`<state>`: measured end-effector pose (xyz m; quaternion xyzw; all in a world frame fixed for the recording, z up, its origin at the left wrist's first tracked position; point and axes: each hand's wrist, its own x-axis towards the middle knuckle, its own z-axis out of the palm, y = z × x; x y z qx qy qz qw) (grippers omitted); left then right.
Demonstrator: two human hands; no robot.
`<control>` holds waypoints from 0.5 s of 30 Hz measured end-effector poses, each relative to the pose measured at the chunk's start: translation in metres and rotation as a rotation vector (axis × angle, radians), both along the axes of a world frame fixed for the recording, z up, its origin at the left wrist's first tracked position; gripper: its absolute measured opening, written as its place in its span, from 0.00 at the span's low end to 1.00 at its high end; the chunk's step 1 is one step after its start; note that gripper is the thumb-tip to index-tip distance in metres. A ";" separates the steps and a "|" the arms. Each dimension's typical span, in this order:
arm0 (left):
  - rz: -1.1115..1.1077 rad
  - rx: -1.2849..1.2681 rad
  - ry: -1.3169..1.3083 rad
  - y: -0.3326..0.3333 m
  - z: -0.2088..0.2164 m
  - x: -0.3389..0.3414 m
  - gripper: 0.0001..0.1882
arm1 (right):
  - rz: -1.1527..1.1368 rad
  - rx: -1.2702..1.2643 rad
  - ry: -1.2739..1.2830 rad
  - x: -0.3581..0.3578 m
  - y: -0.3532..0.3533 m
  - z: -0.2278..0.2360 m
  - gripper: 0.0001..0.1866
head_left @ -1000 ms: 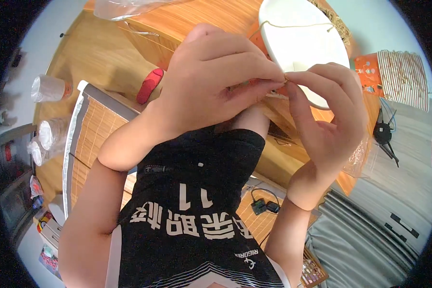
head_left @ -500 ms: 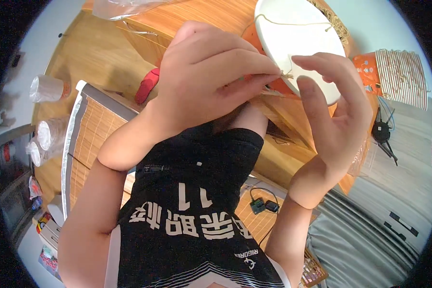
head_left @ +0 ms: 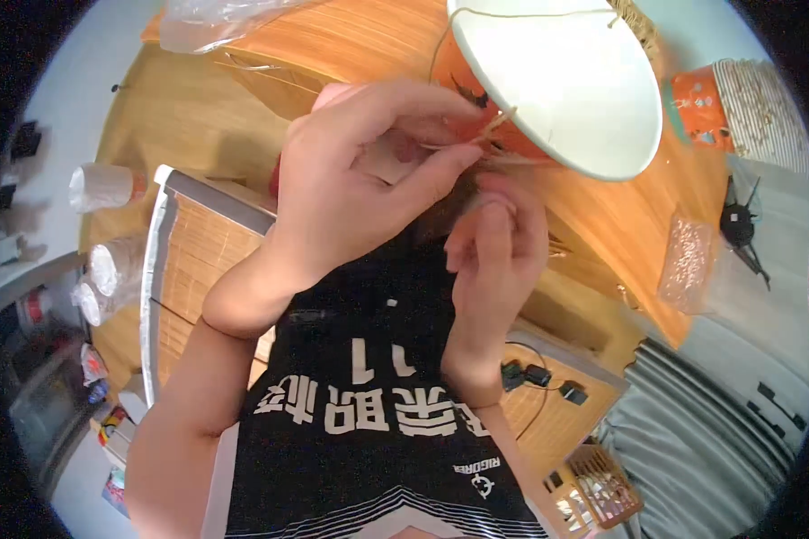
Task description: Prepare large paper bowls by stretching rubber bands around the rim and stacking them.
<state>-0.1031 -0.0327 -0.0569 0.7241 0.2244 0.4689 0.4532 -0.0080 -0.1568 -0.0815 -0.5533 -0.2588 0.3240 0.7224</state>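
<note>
An orange paper bucket (head_left: 602,85) with a white inside lies tilted on the wooden table, its mouth facing me. A thin tan cord (head_left: 539,18) stretches across its mouth. Beside the bucket's near rim, the thumb and fingers of my left hand (head_left: 351,189) close around a cord end (head_left: 500,121), which sticks up past the fingertips. My right hand (head_left: 503,247) is just below and to the right, fingers curled and thumb pressed in as in a pinch. Whatever sits in that pinch is hidden.
A white stack with tan cords (head_left: 768,117) and another orange bucket (head_left: 699,108) stand at right. A clear plastic bag (head_left: 216,22) lies at the table's far left. Bubble wrap (head_left: 688,260) and a black router (head_left: 739,220) are at right. Wrapped white stacks (head_left: 108,187) stand on the floor.
My right hand has moved left and toward me, and its fingers have gone from spread to curled. My left fingertips have shifted slightly left. The bucket's mouth now shows more widely.
</note>
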 end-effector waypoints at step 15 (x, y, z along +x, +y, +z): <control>-0.162 -0.040 0.035 0.012 0.007 -0.014 0.14 | 0.507 0.433 1.170 -0.010 0.049 0.002 0.22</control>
